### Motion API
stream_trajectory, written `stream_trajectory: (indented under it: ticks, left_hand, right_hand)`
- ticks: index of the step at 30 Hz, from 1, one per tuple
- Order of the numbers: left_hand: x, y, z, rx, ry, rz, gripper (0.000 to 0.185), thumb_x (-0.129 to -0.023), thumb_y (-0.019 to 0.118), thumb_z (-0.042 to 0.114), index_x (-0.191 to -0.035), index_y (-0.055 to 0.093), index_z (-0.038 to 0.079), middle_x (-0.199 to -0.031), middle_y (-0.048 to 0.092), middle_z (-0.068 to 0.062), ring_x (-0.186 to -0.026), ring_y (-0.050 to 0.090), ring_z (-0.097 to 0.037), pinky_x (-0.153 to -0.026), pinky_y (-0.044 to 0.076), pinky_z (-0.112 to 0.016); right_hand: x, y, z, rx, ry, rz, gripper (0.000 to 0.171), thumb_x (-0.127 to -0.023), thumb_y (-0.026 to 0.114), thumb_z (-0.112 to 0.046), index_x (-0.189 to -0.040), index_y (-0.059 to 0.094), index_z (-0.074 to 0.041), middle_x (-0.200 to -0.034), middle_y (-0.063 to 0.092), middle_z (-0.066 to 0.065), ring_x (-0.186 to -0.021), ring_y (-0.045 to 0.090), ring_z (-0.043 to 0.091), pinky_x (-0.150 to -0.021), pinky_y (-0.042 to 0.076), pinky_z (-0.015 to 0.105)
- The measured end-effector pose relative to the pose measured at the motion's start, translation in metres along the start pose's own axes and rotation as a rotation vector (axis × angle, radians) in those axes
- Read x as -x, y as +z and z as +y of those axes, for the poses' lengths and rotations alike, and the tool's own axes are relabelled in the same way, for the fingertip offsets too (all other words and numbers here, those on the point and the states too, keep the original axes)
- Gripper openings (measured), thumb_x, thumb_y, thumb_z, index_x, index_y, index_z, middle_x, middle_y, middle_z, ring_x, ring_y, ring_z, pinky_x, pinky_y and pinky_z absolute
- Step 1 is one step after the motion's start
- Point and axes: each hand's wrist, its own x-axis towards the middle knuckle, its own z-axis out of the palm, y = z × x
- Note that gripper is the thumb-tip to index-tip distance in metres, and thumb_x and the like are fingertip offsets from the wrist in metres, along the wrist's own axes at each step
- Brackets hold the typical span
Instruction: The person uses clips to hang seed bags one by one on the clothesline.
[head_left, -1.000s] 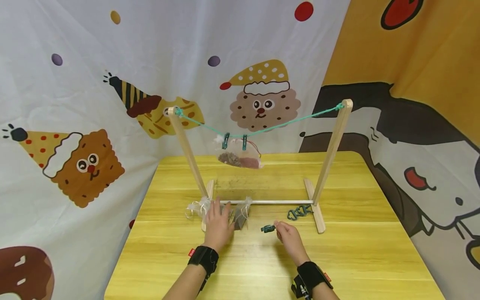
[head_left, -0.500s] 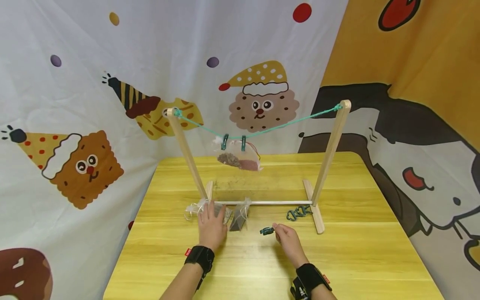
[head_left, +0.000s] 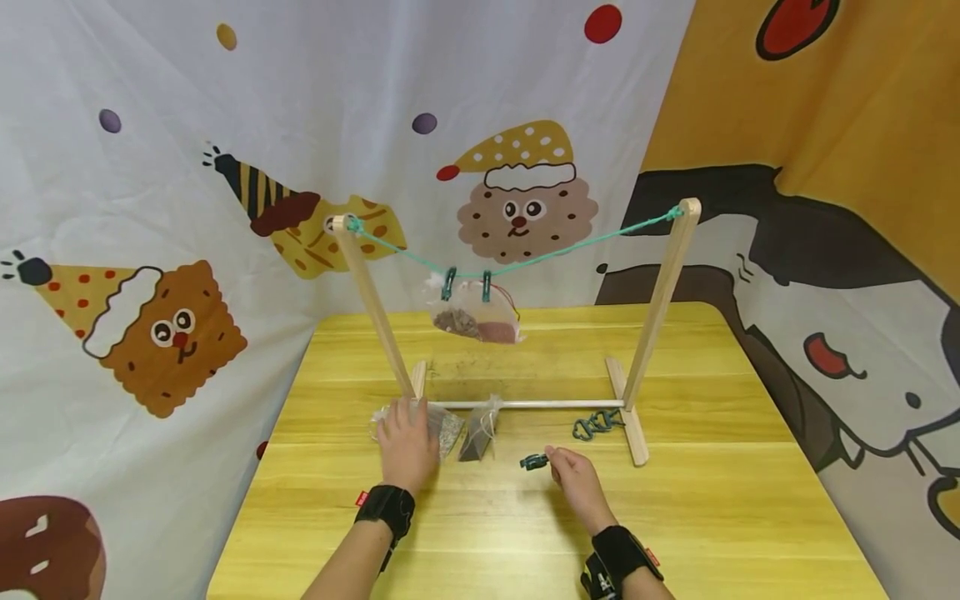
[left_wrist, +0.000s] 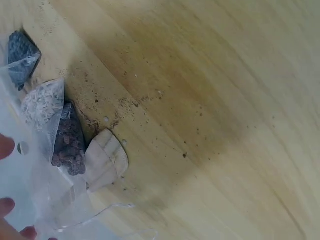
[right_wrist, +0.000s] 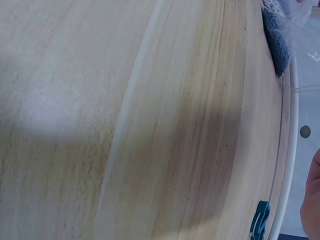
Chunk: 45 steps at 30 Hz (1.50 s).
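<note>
Your left hand (head_left: 406,442) has slid leftward, now resting flat on the sachets (head_left: 450,431); your right hand (head_left: 573,479) still pinches the green clip (head_left: 533,460); hands apart.

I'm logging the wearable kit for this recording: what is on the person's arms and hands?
The left hand and right hand are bare, without gloves or sleeves. Each wrist carries a black strap with a small red tag; the right one looks bulkier.
</note>
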Motion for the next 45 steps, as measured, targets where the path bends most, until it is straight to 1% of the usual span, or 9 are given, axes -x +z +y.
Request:
stream_trajectory:
  ticks: [5, 9, 14, 17, 22, 27, 32, 36, 45]
  left_hand:
    - [-0.001, -0.002, -0.003, 0.052, -0.082, 0.032, 0.069, -0.076, 0.07, 0.03, -0.135, 0.038, 0.013, -0.132, 0.033, -0.016, -0.114, 0.034, -0.034, -0.082, 0.032, -0.052]
    - [-0.003, -0.005, -0.006, 0.071, -0.144, 0.033, 0.067, -0.076, 0.069, 0.03, -0.133, 0.041, 0.01, -0.126, 0.039, -0.016, -0.11, 0.036, -0.034, -0.074, 0.032, -0.048]
    - [-0.005, -0.01, -0.016, 0.074, -0.212, -0.011, 0.065, -0.077, 0.067, 0.033, -0.13, 0.042, 0.006, -0.126, 0.041, -0.019, -0.117, 0.03, -0.037, -0.082, 0.029, -0.054]
    - [-0.005, -0.013, -0.021, 0.079, -0.218, -0.046, 0.062, -0.08, 0.064, 0.034, -0.13, 0.041, 0.005, -0.122, 0.046, -0.019, -0.118, 0.03, -0.037, -0.087, 0.024, -0.056]
    - [-0.004, -0.015, -0.026, 0.077, -0.172, -0.037, 0.048, -0.084, 0.06, 0.033, -0.124, 0.05, 0.008, -0.111, 0.055, -0.015, -0.109, 0.039, -0.035, -0.088, 0.023, -0.055]
    - [-0.005, -0.017, -0.022, 0.115, -0.113, 0.022, 0.028, -0.083, 0.062, 0.033, -0.105, 0.061, 0.015, -0.105, 0.059, -0.01, -0.103, 0.044, -0.033, -0.089, 0.025, -0.054]
    - [-0.008, -0.02, -0.016, 0.171, -0.068, 0.074, 0.031, -0.08, 0.064, 0.037, -0.1, 0.061, 0.013, -0.1, 0.06, -0.008, -0.106, 0.044, -0.03, -0.096, 0.019, -0.052]
    - [-0.009, -0.021, -0.01, 0.195, -0.032, 0.104, 0.029, -0.078, 0.068, 0.031, -0.098, 0.062, 0.012, -0.094, 0.062, -0.007, -0.102, 0.046, -0.029, -0.101, 0.016, -0.051]
    - [-0.012, -0.02, 0.002, 0.256, 0.048, 0.147, 0.017, -0.078, 0.07, 0.018, -0.093, 0.063, 0.016, -0.085, 0.062, -0.001, -0.086, 0.051, -0.024, -0.092, 0.031, -0.04]
  right_hand:
    - [-0.004, -0.001, 0.009, 0.007, 0.003, 0.009, 0.05, -0.093, 0.046, -0.034, -0.06, 0.039, 0.004, -0.051, 0.027, 0.005, -0.042, 0.026, 0.012, -0.047, 0.027, 0.026]
    - [-0.01, 0.0, 0.027, 0.002, 0.002, 0.039, 0.053, -0.089, 0.048, -0.042, -0.06, 0.038, 0.0, -0.051, 0.027, 0.005, -0.043, 0.024, 0.015, -0.045, 0.026, 0.028]
    - [-0.01, 0.002, 0.032, -0.009, -0.005, 0.04, 0.055, -0.087, 0.049, -0.048, -0.059, 0.039, -0.002, -0.051, 0.027, 0.005, -0.043, 0.024, 0.015, -0.044, 0.027, 0.027]
    - [-0.008, 0.001, 0.025, -0.021, 0.005, 0.019, 0.052, -0.089, 0.049, -0.042, -0.059, 0.039, -0.001, -0.05, 0.027, 0.004, -0.042, 0.025, 0.014, -0.045, 0.027, 0.028]
    - [-0.003, -0.001, 0.012, -0.017, 0.002, -0.008, 0.05, -0.093, 0.046, -0.032, -0.061, 0.038, 0.004, -0.051, 0.027, 0.004, -0.042, 0.026, 0.013, -0.047, 0.028, 0.027]
    - [-0.004, -0.001, 0.017, -0.018, 0.002, -0.009, 0.051, -0.093, 0.046, -0.036, -0.061, 0.037, 0.004, -0.051, 0.026, 0.004, -0.042, 0.025, 0.013, -0.046, 0.027, 0.028]
    - [-0.009, 0.002, 0.035, -0.02, 0.041, 0.028, 0.051, -0.091, 0.048, -0.039, -0.059, 0.039, 0.0, -0.05, 0.028, 0.004, -0.042, 0.026, 0.015, -0.045, 0.028, 0.027]
    - [-0.008, 0.003, 0.039, -0.017, 0.046, 0.041, 0.051, -0.091, 0.048, -0.038, -0.06, 0.039, 0.001, -0.05, 0.027, 0.004, -0.042, 0.025, 0.016, -0.045, 0.028, 0.028]
    - [-0.002, -0.004, 0.017, -0.034, 0.04, 0.018, 0.047, -0.093, 0.046, -0.031, -0.063, 0.039, 0.004, -0.051, 0.028, 0.003, -0.041, 0.026, 0.012, -0.045, 0.028, 0.027]
